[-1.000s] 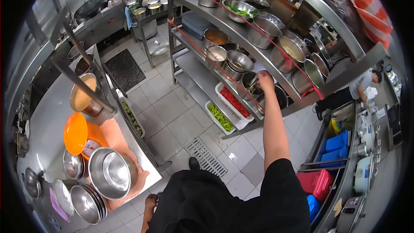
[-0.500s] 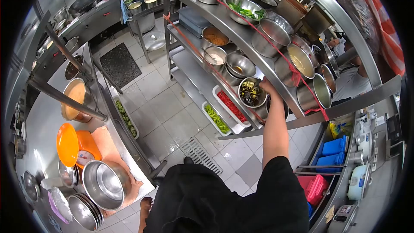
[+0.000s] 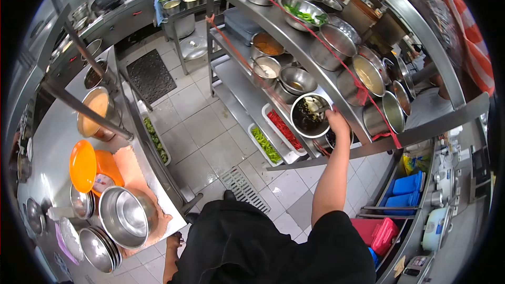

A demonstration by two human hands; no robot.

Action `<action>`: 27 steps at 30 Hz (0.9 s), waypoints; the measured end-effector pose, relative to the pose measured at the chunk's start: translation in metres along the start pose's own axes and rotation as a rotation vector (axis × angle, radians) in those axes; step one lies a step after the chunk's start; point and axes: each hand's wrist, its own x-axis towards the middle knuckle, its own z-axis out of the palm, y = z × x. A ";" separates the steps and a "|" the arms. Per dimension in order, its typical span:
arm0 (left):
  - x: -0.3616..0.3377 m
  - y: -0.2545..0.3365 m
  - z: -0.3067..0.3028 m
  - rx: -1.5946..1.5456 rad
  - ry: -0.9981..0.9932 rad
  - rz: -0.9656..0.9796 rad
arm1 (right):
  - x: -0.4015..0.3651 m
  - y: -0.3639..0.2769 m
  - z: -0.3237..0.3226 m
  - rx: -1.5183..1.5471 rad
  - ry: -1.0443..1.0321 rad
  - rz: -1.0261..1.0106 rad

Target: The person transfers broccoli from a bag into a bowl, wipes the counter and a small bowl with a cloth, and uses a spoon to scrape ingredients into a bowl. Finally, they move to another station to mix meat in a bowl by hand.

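Note:
My right hand [image 3: 337,120] is closed at the right rim of a metal bowl [image 3: 310,116] with dark contents and yellow bits. A spoon-like utensil [image 3: 320,109] leans inside the bowl, its end at my fingers. The bowl is at the near end of the middle shelf, beside a metal bowl [image 3: 298,80] with a little brown liquid. Another container with dark contents [image 3: 332,138] is partly hidden under my wrist. My left hand [image 3: 175,240] hangs low beside the left table, its fingers curled and small in view; whether it holds anything is unclear.
A steel table [image 3: 50,126] on the left carries a large metal pot [image 3: 123,216], stacked bowls and an orange container [image 3: 109,171]. Trays of red [image 3: 284,129] and green strips [image 3: 265,145] sit on lower shelves. A person's light sleeve [image 3: 434,109] shows beyond the rack.
The bowl with dark contents now shows more fully and sits slightly nearer the shelf's front. My right hand has shifted with it, and the utensil inside is more visible. The view has shifted slightly.

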 end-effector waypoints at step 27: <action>-0.332 0.142 -0.078 -1.021 0.691 0.461 | -0.462 -0.405 0.079 0.268 -1.219 -1.327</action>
